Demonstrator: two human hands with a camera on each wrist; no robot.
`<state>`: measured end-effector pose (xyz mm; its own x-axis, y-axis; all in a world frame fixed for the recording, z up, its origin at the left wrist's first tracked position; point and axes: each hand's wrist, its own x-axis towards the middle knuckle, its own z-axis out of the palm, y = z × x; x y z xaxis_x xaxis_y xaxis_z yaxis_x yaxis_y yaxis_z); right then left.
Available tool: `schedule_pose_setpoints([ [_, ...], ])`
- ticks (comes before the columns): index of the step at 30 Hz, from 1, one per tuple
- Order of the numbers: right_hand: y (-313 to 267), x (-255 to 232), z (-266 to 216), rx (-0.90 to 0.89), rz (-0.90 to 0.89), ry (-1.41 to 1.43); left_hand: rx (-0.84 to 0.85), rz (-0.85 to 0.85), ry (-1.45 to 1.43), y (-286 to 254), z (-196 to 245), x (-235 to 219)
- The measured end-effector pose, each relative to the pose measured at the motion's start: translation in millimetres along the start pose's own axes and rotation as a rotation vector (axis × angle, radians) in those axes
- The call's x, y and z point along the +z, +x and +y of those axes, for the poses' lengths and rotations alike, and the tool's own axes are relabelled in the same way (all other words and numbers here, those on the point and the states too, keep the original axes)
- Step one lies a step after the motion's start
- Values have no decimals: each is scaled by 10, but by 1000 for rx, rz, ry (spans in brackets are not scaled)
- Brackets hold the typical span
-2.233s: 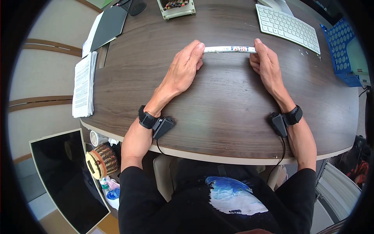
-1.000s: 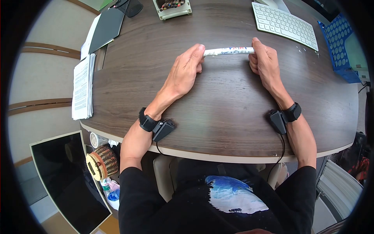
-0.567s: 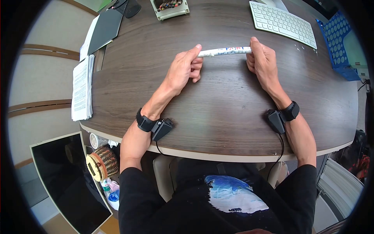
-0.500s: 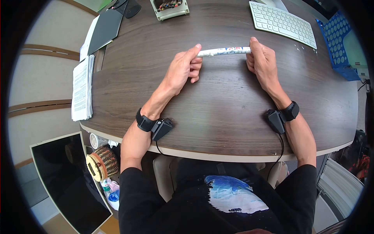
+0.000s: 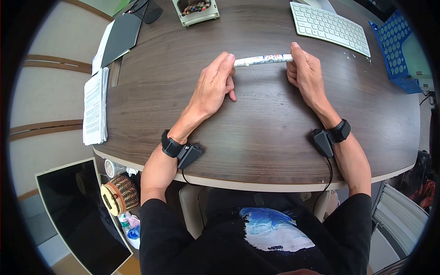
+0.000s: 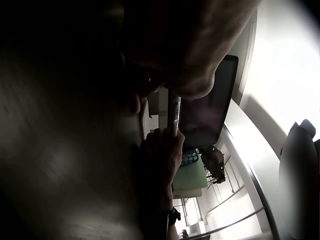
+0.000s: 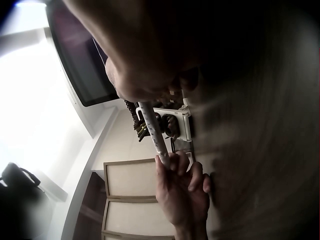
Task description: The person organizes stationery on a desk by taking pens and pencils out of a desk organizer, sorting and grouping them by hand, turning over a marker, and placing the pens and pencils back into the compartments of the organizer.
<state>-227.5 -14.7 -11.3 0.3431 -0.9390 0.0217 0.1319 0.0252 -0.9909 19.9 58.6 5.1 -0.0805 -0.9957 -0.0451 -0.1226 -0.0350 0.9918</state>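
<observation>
A white paint marker (image 5: 262,60) with red and blue lettering is held level between my two hands above the desk. My left hand (image 5: 211,87) pinches its left end between thumb and fingers, one finger extending below. At the other end, my right hand (image 5: 308,75) grips it with the thumb on top and the other fingers curled under. Both tips of the marker are hidden inside the hands. The right wrist view shows the marker's shaft (image 7: 154,131) running to the left fingertips. In the left wrist view, a dark one, the marker (image 6: 175,112) spans between both hands.
Beyond the hands on the brown desk (image 5: 247,137) are a pencil holder (image 5: 197,16) and a white keyboard (image 5: 330,27). A blue perforated basket (image 5: 398,55) stands at the right edge. Stacked papers (image 5: 95,107) and a dark folder (image 5: 123,39) lie at the left.
The marker has turned about its long axis, its lettering shifting. My left hand's lower fingers loosened and changed position along the way. Both hands and the marker sit slightly further left in view.
</observation>
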Motion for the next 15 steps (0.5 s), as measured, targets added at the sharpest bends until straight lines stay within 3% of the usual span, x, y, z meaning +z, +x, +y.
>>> schedule_pose_setpoints([
  [11,-1,45,1,-90,-46,-171,-89,29,-184,50,-27,-53],
  [15,-3,62,-3,-136,-38,-245,-229,2,-280,60,19,-111],
])
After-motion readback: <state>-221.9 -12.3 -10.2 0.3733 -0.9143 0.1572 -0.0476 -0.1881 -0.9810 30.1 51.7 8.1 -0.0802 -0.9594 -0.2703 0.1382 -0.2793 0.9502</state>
